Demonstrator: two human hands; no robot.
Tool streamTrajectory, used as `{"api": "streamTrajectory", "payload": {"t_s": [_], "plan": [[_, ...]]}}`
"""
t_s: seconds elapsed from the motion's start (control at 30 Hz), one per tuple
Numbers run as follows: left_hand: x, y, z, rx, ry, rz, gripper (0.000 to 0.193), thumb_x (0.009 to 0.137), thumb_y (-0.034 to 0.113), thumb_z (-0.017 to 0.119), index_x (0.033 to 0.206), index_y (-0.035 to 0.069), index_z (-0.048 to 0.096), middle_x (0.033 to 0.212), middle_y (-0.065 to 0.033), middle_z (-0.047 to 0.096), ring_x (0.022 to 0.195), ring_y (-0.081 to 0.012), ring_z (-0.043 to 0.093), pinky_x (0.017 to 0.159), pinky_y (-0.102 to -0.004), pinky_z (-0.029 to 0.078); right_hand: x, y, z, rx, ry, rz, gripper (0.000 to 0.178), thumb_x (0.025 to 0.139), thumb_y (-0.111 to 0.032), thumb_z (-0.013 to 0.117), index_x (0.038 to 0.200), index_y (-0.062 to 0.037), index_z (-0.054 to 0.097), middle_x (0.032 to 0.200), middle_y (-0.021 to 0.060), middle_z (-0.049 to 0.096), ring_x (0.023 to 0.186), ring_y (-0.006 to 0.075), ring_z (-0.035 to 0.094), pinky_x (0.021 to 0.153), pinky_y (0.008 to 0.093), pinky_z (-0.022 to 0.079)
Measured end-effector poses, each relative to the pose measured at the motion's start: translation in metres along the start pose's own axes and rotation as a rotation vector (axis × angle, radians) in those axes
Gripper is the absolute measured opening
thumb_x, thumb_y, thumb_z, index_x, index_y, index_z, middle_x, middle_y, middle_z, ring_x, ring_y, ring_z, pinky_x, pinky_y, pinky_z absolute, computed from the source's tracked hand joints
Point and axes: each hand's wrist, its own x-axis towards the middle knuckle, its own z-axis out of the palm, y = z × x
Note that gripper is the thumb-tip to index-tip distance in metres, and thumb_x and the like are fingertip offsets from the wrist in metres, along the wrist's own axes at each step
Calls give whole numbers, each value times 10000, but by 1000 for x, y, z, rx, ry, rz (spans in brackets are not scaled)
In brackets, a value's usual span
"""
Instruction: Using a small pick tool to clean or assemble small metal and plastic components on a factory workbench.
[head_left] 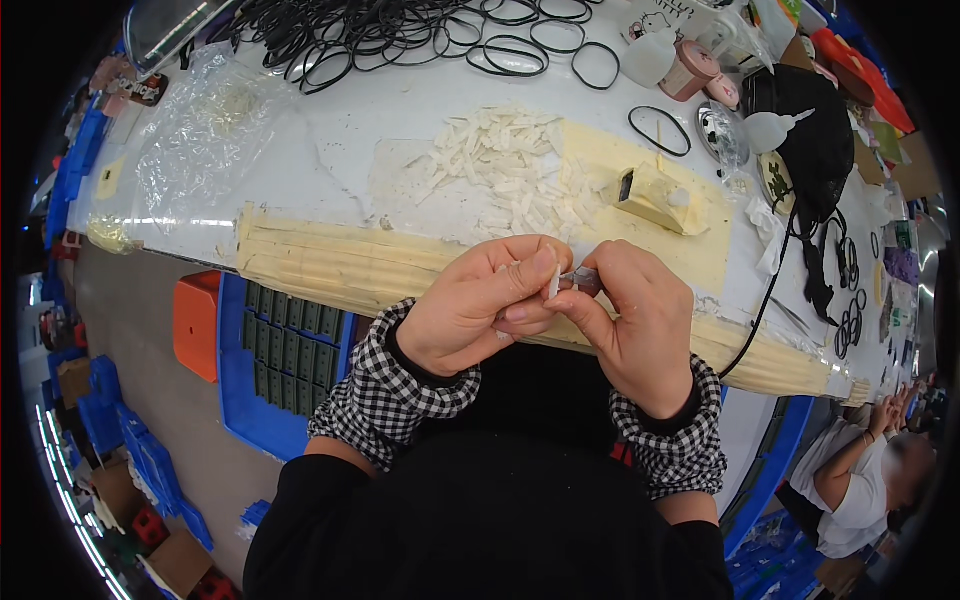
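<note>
Both hands meet over the table's front edge. A small white strip (555, 281) is pinched between the thumb and fingers of my left hand (470, 305). Close against it, my right hand (645, 325) grips a small grey metallic piece (581, 281) between thumb and index finger; its exact kind is hidden by the fingers. Just beyond the hands lies a loose pile of white strips (510, 165). To the right of that pile, a yellow tape-wrapped block (660, 197) rests on a yellow-taped patch of the table.
Black rubber rings (400, 35) are heaped along the far side. A clear plastic bag (215, 130) lies at left, and a black bag (810, 140) at right. Below the edge stand an orange stool (198, 325) and a blue crate (235, 400). Another person (850, 470) sits at lower right.
</note>
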Motion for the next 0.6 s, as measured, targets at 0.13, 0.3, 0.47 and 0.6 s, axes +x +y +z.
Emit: {"api": "streamTrajectory", "payload": {"t_s": [0.13, 0.3, 0.47, 0.6], "plan": [[0, 1, 2, 19, 17, -2, 294, 999, 287, 416, 833, 57, 490, 698, 51, 411, 553, -14, 299, 503, -169, 270, 0, -2, -1, -13, -15, 16, 340, 763, -377, 680, 711, -80, 523, 602, 45, 464, 550, 221, 514, 493, 326, 407], [0, 0, 0, 31, 4, 12, 291, 999, 283, 419, 829, 57, 488, 695, 50, 403, 553, -16, 300, 504, -171, 273, -1, -3, -2, -45, -30, 14, 347, 760, -390, 674, 697, -83, 525, 594, 47, 455, 544, 222, 509, 490, 327, 404], [0, -2, -2, -15, -16, 20, 282, 998, 273, 422, 840, 50, 491, 712, 41, 410, 555, -16, 303, 505, -171, 276, 0, -1, 0, -25, -5, -2, 353, 765, -392, 671, 706, -80, 517, 592, 46, 458, 541, 221, 508, 488, 326, 402], [1, -3, -3, -59, -35, 17, 277, 999, 271, 418, 858, 45, 493, 720, 38, 416, 556, -15, 307, 505, -170, 277, 0, -2, 0, -8, -3, -1, 360, 767, -395, 669, 709, -78, 509, 595, 44, 465, 541, 220, 511, 486, 323, 403]]}}
